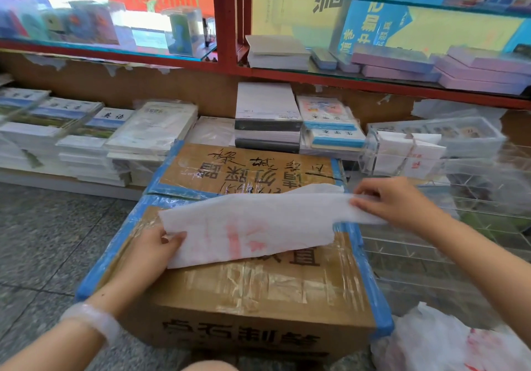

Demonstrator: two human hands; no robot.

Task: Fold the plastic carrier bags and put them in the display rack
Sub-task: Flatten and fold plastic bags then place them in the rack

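Shop shelving with red frames and glass boards filled the background, stacked books (pixel 149 129) lay along the low ledge, and a taped cardboard box (pixel 244 284) stood in front of you as your work surface. From the head camera, the one view given, you held a white plastic carrier bag (pixel 253 227) with red print stretched across the box top, partly lifted off it. Your left hand (pixel 155 252) pinched its near left corner, thumb on top and fingers curled beneath, while your right hand (pixel 393 201) pinched the far right end between thumb and fingertips. Judging by the long flattened strip, you were midway through folding, with the bag narrowed lengthwise but not yet made compact. Next you probably needed to lay it flat on the box, bring one end over the other, and press the crease. A clear acrylic rack (pixel 402 155) just beyond the box already held folded white bags and looked like the destination. More loose bags (pixel 448 342) waited at the lower right.
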